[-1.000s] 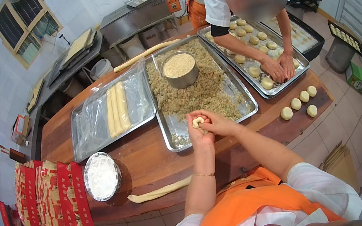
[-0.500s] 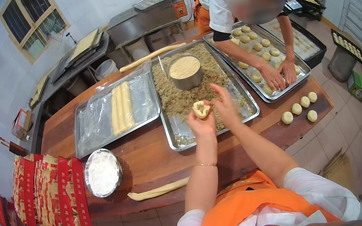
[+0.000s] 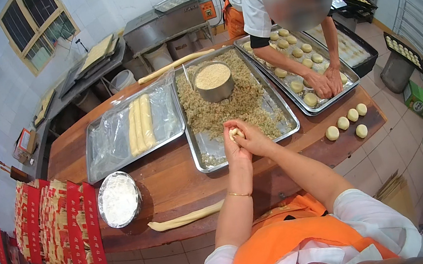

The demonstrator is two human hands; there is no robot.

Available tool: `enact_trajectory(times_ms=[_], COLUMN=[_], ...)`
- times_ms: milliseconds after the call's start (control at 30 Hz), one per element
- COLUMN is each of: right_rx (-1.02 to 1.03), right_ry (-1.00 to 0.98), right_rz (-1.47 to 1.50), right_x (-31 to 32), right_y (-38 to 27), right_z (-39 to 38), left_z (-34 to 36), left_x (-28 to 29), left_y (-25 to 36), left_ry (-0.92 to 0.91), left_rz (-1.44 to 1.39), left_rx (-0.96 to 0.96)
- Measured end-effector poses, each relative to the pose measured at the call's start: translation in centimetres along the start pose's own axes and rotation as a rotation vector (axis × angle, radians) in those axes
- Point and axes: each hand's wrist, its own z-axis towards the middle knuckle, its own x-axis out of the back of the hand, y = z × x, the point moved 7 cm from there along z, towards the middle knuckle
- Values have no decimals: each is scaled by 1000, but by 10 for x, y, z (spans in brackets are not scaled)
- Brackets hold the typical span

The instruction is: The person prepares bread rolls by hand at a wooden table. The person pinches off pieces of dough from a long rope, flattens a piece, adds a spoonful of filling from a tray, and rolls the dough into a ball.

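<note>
Over the near edge of the filling tray (image 3: pixel 197 154), my left hand (image 3: pixel 234 151) cups a small pale dough piece (image 3: pixel 235 133). My right hand (image 3: pixel 252 139) closes around the same dough from the right, its fingers hiding most of it. Crumbly brownish filling (image 3: pixel 208 113) lies heaped in the tray beyond my hands. On the heap stands a round metal container (image 3: pixel 218 94) of pale grains. A long dough strip (image 3: pixel 187 217) rests at the table's near edge, left of my forearms. Several round dough balls (image 3: pixel 343 123) sit on the wood to the right.
Left, a tray (image 3: pixel 109 164) holds dough rolls (image 3: pixel 140 124) under plastic sheet. Beside it are a bowl of white flour (image 3: pixel 119 200) and stacked red packaging (image 3: pixel 59 232). Across the table, a co-worker's hands (image 3: pixel 327 83) work over a tray (image 3: pixel 326 107) of dough rounds.
My right hand has come in from the right and closed over the dough, whose open cup showed before. My left hand has curled up around it.
</note>
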Motion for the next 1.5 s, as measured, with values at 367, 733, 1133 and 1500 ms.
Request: enact_trajectory(times_ms=[367, 733, 1133, 1500], right_rx=[-101, -184, -310, -85], right_ry=[287, -33, 27, -354], right_rz=[99, 207, 350, 154], right_x=[28, 15, 22, 12], right_y=[0, -36, -31, -68], right_z=[11, -1, -13, -15], left_z=[-13, -25, -69, -54], left_x=[-46, -26, -62, -28], left_y=[21, 15, 6, 21], left_ry=[38, -117, -251, -357], left_rz=[-48, 80, 306, 363], left_rx=[-116, -92, -10, -26])
